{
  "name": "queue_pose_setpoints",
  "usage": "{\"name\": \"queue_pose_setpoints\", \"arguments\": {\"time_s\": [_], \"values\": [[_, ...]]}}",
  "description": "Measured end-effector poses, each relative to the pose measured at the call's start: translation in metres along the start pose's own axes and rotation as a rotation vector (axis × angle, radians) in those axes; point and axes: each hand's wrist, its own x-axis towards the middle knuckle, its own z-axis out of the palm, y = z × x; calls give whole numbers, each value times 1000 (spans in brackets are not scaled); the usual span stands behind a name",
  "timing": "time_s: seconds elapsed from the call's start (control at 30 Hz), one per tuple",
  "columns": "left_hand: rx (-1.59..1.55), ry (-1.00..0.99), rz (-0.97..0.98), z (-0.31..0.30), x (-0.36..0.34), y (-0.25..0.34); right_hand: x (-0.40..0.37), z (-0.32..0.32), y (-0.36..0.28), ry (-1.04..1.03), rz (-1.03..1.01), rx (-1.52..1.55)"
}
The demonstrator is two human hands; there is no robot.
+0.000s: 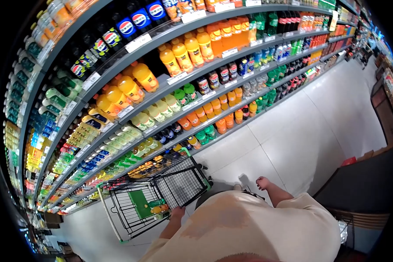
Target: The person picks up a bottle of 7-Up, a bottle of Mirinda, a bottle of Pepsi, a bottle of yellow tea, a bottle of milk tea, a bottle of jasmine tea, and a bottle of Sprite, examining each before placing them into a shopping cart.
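My left hand (pixel 177 212) is closed on the near side edge of a black wire shopping cart (pixel 179 179) with green trim. Inside the cart, close to that hand, lie a green bottle (pixel 156 203) and an orange bottle (pixel 159 209), beside a green panel (pixel 139 204). My right hand (pixel 262 183) hangs over the floor, away from the cart and the shelves. Its fingers are curled, and whether anything is in them is too small to tell.
Long curved shelves (pixel 170 81) of bottled drinks run along the left and far side, with the cart close against them. Pale tiled floor (pixel 288 131) lies ahead. A dark display stand (pixel 358 183) is at the right. More goods (pixel 388 83) stand at the far right.
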Motion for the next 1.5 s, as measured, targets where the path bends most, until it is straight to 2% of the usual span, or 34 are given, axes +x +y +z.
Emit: {"name": "queue_pose_setpoints", "arguments": {"time_s": [0.07, 0.23, 0.37, 0.47, 0.53, 0.57, 0.63, 0.73, 0.77, 0.83, 1.23, 1.3, 1.33, 1.5], "values": [[-185, -67, -182, -32, -30, 25, 10, -3, -10, 1, -45, -42], [-275, -107, -272, -50, -43, 34, 25, -21, -26, 7, 13, -97], [-322, -106, -309, -58, -56, 41, 31, -28, -31, 7, 57, -126], [-364, 3, -205, -37, -47, 32, 29, -24, -35, -7, 52, -159], [-419, -46, -289, -52, -64, 40, 29, -16, -35, -29, 61, -166], [-425, -38, -289, -31, -47, 29, 28, -12, -36, -49, 61, -177], [-157, -88, -126, -2, -21, 10, 25, -3, -40, -75, 50, -205], [-347, -103, -151, -29, -41, 21, 20, 10, -45, -90, 33, -232], [-349, -100, -151, -24, -37, 18, 21, 14, -44, -100, 37, -213], [-243, -74, 22, -15, -35, 13, 21, 18, -43, -111, 36, -188], [-227, -49, 148, 4, -19, 0, 18, 2, -38, -59, 35, -273], [-446, -124, -38, -30, -51, 20, 14, 1, -36, -45, 37, -271], [-551, -146, -137, -68, -86, 41, 14, 1, -35, -39, 35, -278], [-565, -124, -157, -55, -78, 36, 9, 6, -33, -58, 56, -272]]}}
